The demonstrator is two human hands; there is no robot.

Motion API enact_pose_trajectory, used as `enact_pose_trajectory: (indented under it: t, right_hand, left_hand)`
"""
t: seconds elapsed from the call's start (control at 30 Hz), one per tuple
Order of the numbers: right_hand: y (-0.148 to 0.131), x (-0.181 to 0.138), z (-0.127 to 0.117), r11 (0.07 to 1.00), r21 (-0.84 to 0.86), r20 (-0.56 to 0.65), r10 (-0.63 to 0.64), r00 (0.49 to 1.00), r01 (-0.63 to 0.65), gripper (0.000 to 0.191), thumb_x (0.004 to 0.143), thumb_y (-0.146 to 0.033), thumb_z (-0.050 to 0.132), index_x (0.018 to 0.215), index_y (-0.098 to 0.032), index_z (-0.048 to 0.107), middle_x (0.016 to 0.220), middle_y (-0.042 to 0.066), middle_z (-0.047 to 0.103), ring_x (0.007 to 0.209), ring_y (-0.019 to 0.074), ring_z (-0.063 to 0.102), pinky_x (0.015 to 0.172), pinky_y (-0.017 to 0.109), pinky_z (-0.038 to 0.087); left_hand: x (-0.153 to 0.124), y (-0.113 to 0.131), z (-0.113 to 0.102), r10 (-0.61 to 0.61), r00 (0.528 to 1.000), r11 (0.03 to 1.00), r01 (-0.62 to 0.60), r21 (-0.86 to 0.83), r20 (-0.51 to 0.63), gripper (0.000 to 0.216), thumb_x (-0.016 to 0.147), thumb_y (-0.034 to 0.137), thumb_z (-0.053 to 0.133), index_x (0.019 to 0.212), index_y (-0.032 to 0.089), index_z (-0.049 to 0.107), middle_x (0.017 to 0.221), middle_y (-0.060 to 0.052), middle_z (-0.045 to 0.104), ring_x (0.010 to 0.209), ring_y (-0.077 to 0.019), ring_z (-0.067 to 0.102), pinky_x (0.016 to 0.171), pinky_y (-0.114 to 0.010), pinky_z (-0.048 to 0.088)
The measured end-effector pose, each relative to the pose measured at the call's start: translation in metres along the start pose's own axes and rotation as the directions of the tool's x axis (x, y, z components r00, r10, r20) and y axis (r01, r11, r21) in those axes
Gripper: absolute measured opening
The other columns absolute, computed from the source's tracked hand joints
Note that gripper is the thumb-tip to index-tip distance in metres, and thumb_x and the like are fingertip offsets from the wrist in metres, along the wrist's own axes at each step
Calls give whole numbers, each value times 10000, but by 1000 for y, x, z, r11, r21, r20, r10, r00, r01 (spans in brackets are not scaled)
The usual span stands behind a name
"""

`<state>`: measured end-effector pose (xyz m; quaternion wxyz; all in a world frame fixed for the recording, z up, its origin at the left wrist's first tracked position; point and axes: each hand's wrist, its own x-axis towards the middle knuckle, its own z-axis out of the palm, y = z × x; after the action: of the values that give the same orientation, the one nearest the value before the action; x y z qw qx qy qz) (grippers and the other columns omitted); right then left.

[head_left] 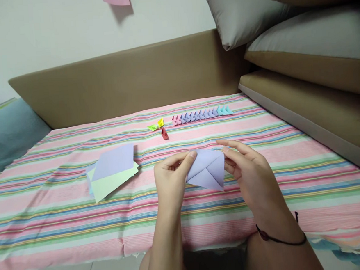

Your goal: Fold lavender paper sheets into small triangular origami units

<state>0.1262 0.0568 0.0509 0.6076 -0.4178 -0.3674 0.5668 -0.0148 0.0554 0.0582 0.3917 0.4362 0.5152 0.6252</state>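
A lilac sheet of origami paper (207, 169) with folded flaps and diagonal seams is held up in front of me, above the striped cloth. My left hand (172, 170) pinches its upper left edge, thumb on the front and fingers behind. At the right edge, my right hand (250, 169) grips the paper between thumb and curled fingers, with the index finger stretched out past the top corner. Its fingers are partly hidden behind the sheet. Left of my hands lies a loose stack of square paper (114, 162), lilac on top of pale green.
Farther back stand a row of folded paper pieces (201, 115) in pink, lilac and blue, a red folded piece (164, 134) and yellow and green ones (156, 125). Cushions (309, 39) pile up at the right. A brown backrest (127, 85) borders the striped cloth (65, 217).
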Motion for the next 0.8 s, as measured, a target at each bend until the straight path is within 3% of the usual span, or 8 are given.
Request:
enact_pose_trajectory:
  t: [0.17, 0.33, 0.5, 0.63, 0.8]
  right_hand:
    - [-4, 3, -7, 999, 33, 19, -17, 1000, 16, 249, 792, -357, 652, 1008, -232, 657, 752, 13, 675, 697, 140, 646, 666, 260, 519]
    - [-4, 3, -9, 992, -125, 142, -9, 990, 26, 247, 740, -390, 710, 928, -230, 691, 902, 37, 699, 798, 170, 646, 668, 260, 519]
    - [0, 4, -9, 982, -176, 162, -35, 986, 64, 180, 744, -385, 709, 771, -207, 698, 769, 14, 682, 722, 149, 619, 632, 250, 503]
    - [0, 4, -10, 980, -195, 152, -20, 988, 50, 186, 728, -381, 721, 780, -203, 705, 755, 21, 691, 743, 176, 638, 665, 285, 524]
    - [0, 3, -9, 956, -278, 187, -46, 981, 98, 195, 709, -383, 732, 795, -212, 694, 760, 15, 691, 690, 173, 626, 565, 261, 491]
  left_hand:
    - [-1, 3, 0, 5, 999, 1000, -6, -6, -52, 129, 633, 292, 775, 696, 180, 763, 708, -35, 733, 706, -166, 637, 638, -252, 478]
    - [-2, 3, 0, 29, 999, 999, -29, -25, -18, 101, 635, 266, 772, 690, 183, 763, 705, -33, 732, 690, -165, 637, 618, -251, 481]
    - [-2, 3, 2, 26, 999, 999, -25, -34, 25, 82, 626, 258, 779, 664, 188, 760, 693, -30, 731, 677, -166, 641, 616, -252, 492]
    - [-1, 2, 1, 42, 997, 999, -42, -6, 60, 97, 650, 276, 764, 688, 187, 763, 732, -40, 740, 710, -187, 657, 625, -265, 507]
    - [-2, 1, 0, 6, 993, 999, -13, 52, 120, 123, 669, 295, 752, 705, 177, 764, 728, -48, 740, 682, -186, 659, 594, -256, 505]
